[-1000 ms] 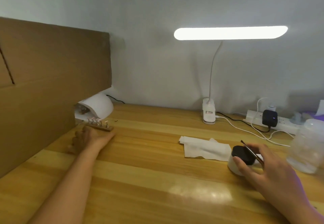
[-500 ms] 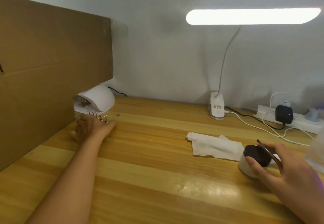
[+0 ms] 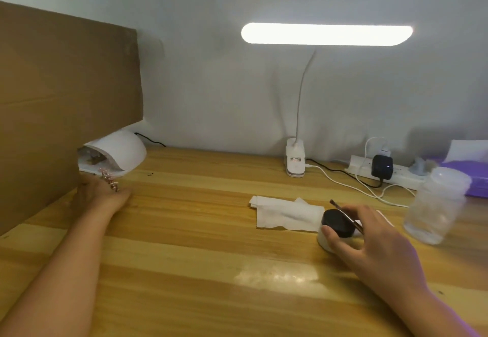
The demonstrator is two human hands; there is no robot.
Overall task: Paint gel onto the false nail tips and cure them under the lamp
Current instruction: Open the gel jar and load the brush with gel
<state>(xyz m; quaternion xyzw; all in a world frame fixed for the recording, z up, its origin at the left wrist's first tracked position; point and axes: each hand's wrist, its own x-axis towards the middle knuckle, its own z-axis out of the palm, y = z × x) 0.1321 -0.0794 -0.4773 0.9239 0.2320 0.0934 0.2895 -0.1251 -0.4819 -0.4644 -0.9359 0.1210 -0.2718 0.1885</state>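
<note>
reaching across the wooden table [image 3: 184, 257], our right hand [image 3: 369, 241] curls over the gel pot [image 3: 338, 224] — thumb on the near side of its black lid, fingers arched over the far side — and the thin brush [image 3: 343, 212] is tucked under those same fingers, lying slantwise across the lid with its tip pointing up and away to the left. just left of that grip lies a crumpled white tissue [image 3: 285, 215]; to the right of it stands a clear plastic jar [image 3: 435, 207]. well behind the grip a power strip [image 3: 401, 177] with a black adapter [image 3: 381, 166] sits against the wall, near the clip base of the lit desk lamp [image 3: 326, 34].

far to the left, our left hand [image 3: 100, 196] rests on the table with the row of false nail tips [image 3: 109, 181] standing just over its knuckles. the view is blurred there, so we cannot tell whether the fingers close round their holder or merely lie against it. just beyond that hand the white curing lamp [image 3: 124, 152] opens toward it, half tucked behind a cardboard sheet [image 3: 66, 99].
</note>
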